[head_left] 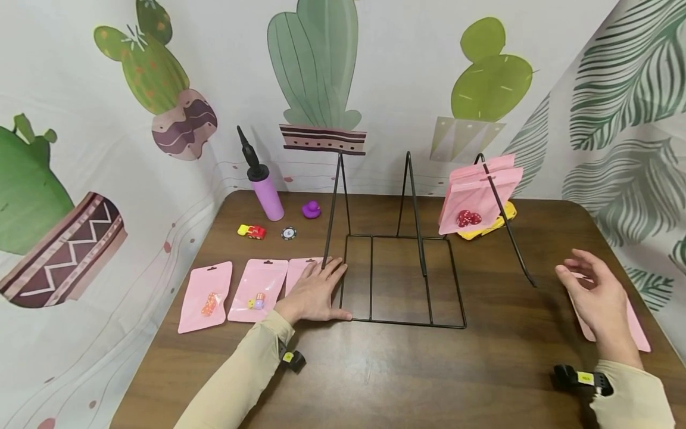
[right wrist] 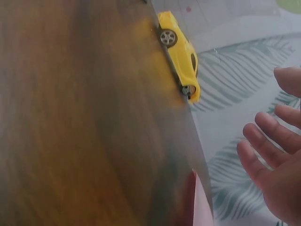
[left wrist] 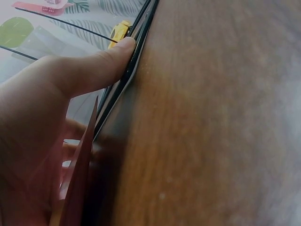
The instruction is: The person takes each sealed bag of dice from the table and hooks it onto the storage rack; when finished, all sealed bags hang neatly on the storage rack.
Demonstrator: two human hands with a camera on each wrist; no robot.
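My left hand lies flat and open on the brown table, covering part of a pink pouch. Its thumb touches the base wire of a black wire rack. My right hand hovers open, fingers relaxed, above another pink pouch at the right edge; the right wrist view shows the fingers holding nothing. Pink pouches, the front one holding red dice, lean on the rack's right divider. A yellow toy car sits behind them.
Two more pink pouches with small dice lie left of my left hand. At the back left stand a purple pump, a purple duck, a small red and yellow car and a chip. Printed cloth walls surround the table.
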